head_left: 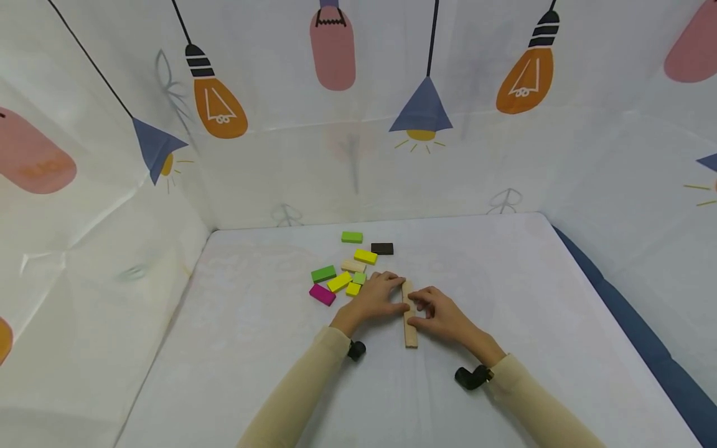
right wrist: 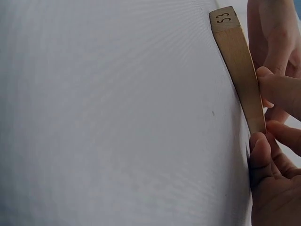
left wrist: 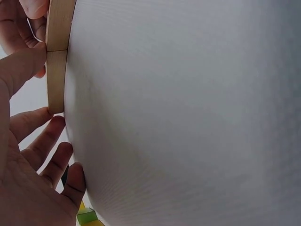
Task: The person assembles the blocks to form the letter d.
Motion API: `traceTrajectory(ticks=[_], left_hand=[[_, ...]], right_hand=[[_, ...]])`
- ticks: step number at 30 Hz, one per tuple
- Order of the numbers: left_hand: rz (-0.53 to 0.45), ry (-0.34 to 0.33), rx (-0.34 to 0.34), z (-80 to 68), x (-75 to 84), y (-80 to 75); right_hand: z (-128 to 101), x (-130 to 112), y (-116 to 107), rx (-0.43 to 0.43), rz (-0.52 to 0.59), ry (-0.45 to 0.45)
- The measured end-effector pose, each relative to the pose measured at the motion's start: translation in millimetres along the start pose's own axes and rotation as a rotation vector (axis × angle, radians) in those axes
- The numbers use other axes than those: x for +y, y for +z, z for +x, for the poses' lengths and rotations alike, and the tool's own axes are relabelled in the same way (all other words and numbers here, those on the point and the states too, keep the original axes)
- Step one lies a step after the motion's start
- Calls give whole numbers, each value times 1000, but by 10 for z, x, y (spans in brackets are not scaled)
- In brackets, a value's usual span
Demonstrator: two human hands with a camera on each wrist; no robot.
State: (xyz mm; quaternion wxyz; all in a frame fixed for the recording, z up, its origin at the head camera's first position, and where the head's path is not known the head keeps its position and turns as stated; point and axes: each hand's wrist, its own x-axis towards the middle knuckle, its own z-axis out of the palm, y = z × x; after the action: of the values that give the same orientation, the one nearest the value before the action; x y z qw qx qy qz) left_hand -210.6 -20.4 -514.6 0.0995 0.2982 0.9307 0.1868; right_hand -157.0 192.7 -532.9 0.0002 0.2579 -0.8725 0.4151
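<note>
Two plain wooden blocks point(head_left: 411, 333) lie end to end on the white table as one narrow strip, their joint showing in the left wrist view. My left hand point(head_left: 372, 302) is along the strip's left side: index fingertip by its far end, thumb near the joint, the other fingers spread. From the right side, my right hand point(head_left: 448, 317) touches the strip with thumb and index finger apart, the remaining fingers bent. A near end face marked 53 point(right wrist: 225, 18) shows in the right wrist view.
Left of the strip lie loose blocks, among them magenta point(head_left: 322, 294), green point(head_left: 323, 274), yellow point(head_left: 339, 282) and plain wood point(head_left: 353, 266). Farther back are a lime block point(head_left: 351, 237) and a dark block point(head_left: 382, 249). A printed curtain point(head_left: 358, 174) hangs behind the table.
</note>
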Motion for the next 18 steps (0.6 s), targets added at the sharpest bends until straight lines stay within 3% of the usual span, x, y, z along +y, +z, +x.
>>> traceTrajectory(ticks=[11,18], left_hand=[[-65,-8,-35,-64,4,-65],[-185,-21,36,-173,-102,-120]], right_hand=[[2,-30,-10,-11,-42,23],[6,-56,-10,-18,-31,28]])
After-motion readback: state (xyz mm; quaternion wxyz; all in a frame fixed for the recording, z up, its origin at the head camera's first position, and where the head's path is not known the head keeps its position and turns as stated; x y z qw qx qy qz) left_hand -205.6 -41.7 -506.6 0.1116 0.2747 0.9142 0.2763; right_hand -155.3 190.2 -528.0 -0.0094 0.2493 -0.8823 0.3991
